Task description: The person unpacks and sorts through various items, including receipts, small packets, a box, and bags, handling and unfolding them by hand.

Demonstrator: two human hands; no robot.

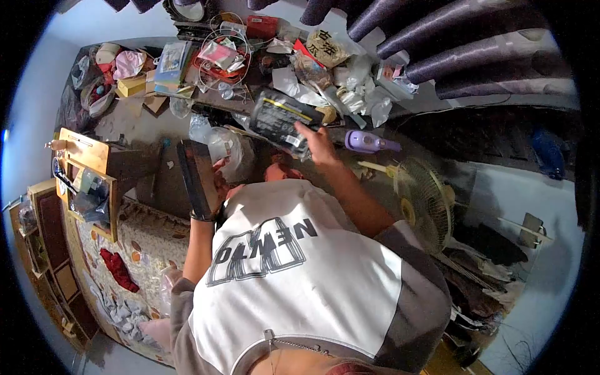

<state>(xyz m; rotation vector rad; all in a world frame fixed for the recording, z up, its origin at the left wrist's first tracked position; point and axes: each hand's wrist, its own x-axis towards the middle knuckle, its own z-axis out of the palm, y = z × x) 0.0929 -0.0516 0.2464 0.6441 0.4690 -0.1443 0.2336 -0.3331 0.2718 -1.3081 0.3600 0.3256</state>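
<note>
So the black package is up in the air in the right hand, in front of the body and just this side of the messy surface. It looks like plastic film with a bit of loose crinkle, so my guess is light, bendy and kinda slippery, and not very fragile. I'd grab it over an edge with a good bit of overlap, since a tiny pinch could let it sag or slide. The right fingers are closed on its near-right end, one digit flat on top; can't see what's going on underneath.

Its long axis runs at a slant, far-left to near-right. The yellow stripe follows the far long side, and the white label sits toward the near-right end, printed side up as far as I can tell.

Left hand has a dark flat case, fingers curled in at its right side with barely any opening. That one looks stiffer, so I'd hold it by the long edges. It points mostly away from the body, one end by the wrist.

Further out: a pale plastic bag between the two items, a purple handheld device right of the package, and a fan off to the right.
</note>
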